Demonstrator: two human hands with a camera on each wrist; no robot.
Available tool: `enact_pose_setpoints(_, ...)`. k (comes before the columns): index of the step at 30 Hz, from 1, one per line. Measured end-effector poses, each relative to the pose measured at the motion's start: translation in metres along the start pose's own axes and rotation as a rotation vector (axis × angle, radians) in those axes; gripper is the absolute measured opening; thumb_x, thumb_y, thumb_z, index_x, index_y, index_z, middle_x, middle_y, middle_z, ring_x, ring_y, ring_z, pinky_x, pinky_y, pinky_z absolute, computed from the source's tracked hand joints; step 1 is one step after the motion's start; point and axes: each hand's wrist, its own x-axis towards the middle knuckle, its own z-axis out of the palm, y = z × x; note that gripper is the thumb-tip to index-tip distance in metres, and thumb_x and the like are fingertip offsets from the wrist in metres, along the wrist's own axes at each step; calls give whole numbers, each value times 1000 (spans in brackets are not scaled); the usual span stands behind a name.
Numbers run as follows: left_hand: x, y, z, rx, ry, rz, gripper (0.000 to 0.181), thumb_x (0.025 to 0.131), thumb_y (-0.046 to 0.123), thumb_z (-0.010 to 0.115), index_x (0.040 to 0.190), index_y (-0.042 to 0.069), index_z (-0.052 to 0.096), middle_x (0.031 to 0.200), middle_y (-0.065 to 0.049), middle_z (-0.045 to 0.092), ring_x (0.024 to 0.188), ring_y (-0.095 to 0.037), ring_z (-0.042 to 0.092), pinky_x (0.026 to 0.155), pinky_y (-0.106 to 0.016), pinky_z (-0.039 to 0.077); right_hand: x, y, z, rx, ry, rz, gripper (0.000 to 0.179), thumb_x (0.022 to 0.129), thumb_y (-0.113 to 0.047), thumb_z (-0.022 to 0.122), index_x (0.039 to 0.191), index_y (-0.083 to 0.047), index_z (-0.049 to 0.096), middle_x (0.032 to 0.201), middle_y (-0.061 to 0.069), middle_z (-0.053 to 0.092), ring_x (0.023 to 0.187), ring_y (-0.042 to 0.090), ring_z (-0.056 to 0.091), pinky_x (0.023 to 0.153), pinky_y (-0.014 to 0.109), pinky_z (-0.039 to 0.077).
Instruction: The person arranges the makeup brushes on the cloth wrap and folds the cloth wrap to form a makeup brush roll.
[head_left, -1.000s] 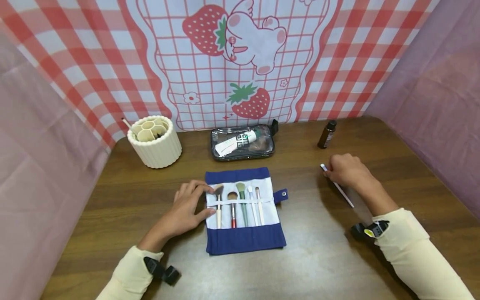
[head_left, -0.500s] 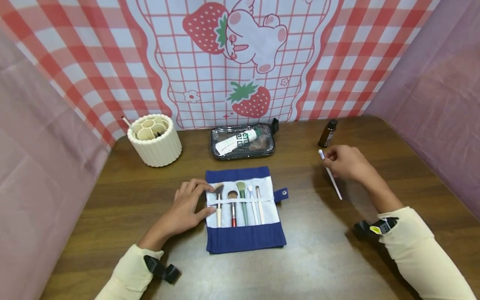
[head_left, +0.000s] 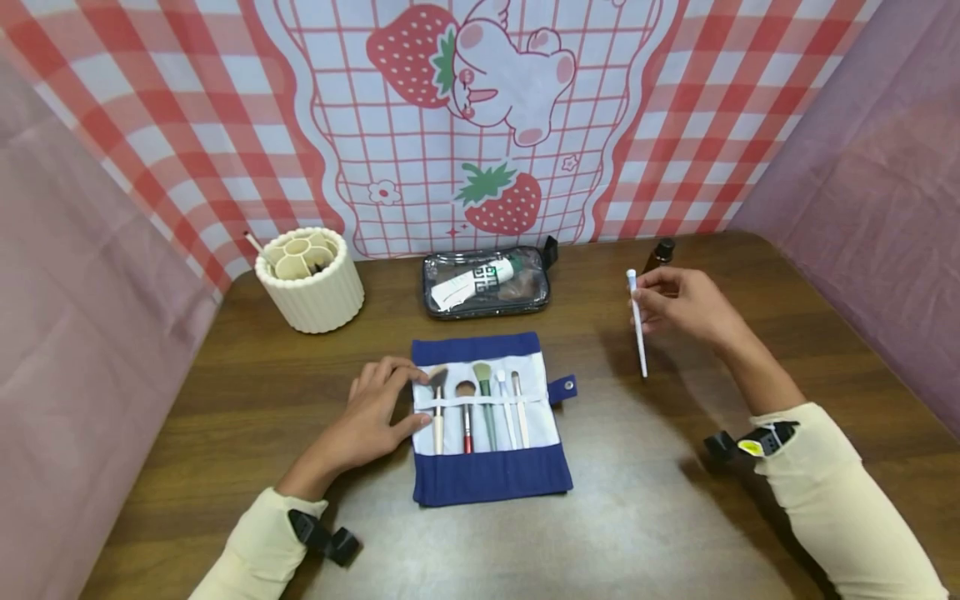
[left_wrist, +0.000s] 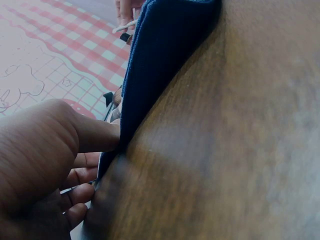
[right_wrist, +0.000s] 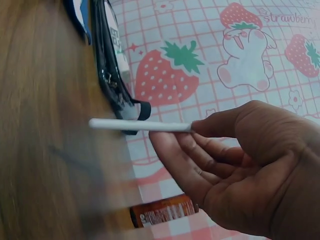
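In the head view my right hand [head_left: 690,304] pinches a slim white makeup brush [head_left: 638,333] between thumb and fingers, its bristle end up, above the table. The right wrist view shows the white handle [right_wrist: 135,125] sticking out from the fingertips. My left hand [head_left: 375,412] rests with spread fingers on the left edge of an unrolled navy brush roll [head_left: 491,477]. Inside it several brushes lie under a white band: a fan-shaped one [head_left: 438,417], a red-handled one [head_left: 467,417], a green one [head_left: 486,408] and two slim pale ones. The left wrist view shows the thumb touching the roll's navy cloth [left_wrist: 165,55].
Behind the roll lies a clear zip pouch [head_left: 487,283] with a white tube in it. A cream ribbed holder [head_left: 311,287] stands at the back left. A dark brown bottle [head_left: 660,254] stands behind my right hand, partly hidden. A checked cloth [head_left: 652,117] hangs at the back.
My right hand has lifted the white brush and carried it left and toward the back, turning it more upright. The left hand and the roll have stayed in place.
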Motion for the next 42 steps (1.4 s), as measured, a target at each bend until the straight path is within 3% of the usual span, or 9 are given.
enact_pose_setpoints(9,0,2,-2,4,-3,-9,45,90,32,76,127,15,57,137,-7,45,122,-32,37,95,-50,27,11,-10,18,128,25,-120,28,100,-11,62,118,11,58,95,22,68,77,26,72,70,48,57)
enact_pose_setpoints(15,-1,1,-1,4,-2,-7,45,90,31,76,127,15,57,137,-8,45,121,-32,37,95,-50,27,18,-18,33,208,19,-126,28,100,-11,62,117,10,57,95,17,70,77,26,73,72,48,56)
enact_pose_setpoints(27,0,-1,-1,8,-1,-3,45,90,32,76,128,16,57,137,-7,44,122,-32,37,95,-51,27,29,-25,68,358,-78,-114,34,100,-11,62,121,14,51,102,17,67,82,26,72,78,54,54)
enact_pose_setpoints(35,0,-1,-1,5,-2,-1,45,90,32,76,128,16,57,137,-6,44,123,-32,36,95,-50,27,29,-26,92,426,-153,-59,29,101,-6,59,121,12,49,112,40,56,83,33,72,79,52,55)
enact_pose_setpoints(42,0,-1,-1,7,-3,2,45,90,32,76,128,16,57,137,-6,44,123,-32,36,95,-50,27,28,-20,106,450,-196,-56,41,100,1,57,136,10,40,115,42,52,84,34,69,76,49,57)
